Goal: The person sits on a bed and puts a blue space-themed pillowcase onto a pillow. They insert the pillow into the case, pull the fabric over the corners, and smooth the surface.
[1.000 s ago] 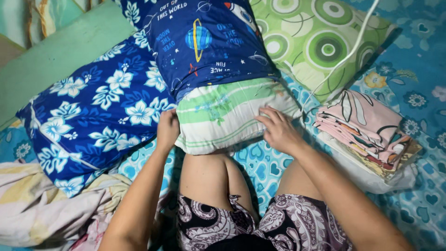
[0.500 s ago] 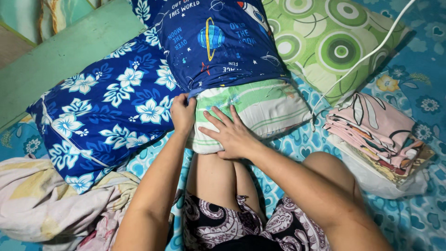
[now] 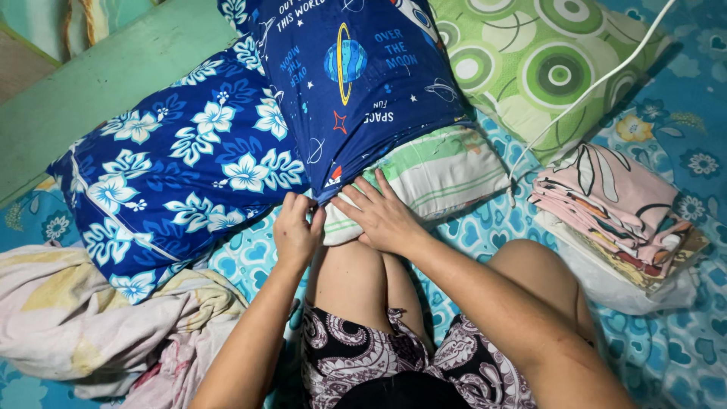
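Observation:
A pillow with a green-striped inner cover [image 3: 439, 178] lies in front of my knees, its far part inside a dark blue space-print pillowcase [image 3: 356, 83]. My left hand [image 3: 297, 231] pinches the open hem of that pillowcase at the pillow's near left corner. My right hand [image 3: 379, 216] lies flat with fingers spread on the striped end of the pillow, right beside the left hand. The pillowcase hem runs diagonally across the pillow, leaving its near right part bare.
A blue pillow with white flowers [image 3: 174, 174] lies at the left, a green circle-patterned pillow [image 3: 545, 68] at the back right under a white cable [image 3: 606, 76]. Folded pink cloths [image 3: 617, 212] sit stacked at the right. Crumpled pale fabric [image 3: 98, 318] lies at the left front.
My right hand slid from the pillow's right side to its near left corner beside the left hand. The pillowcase hem has come further down over the striped pillow.

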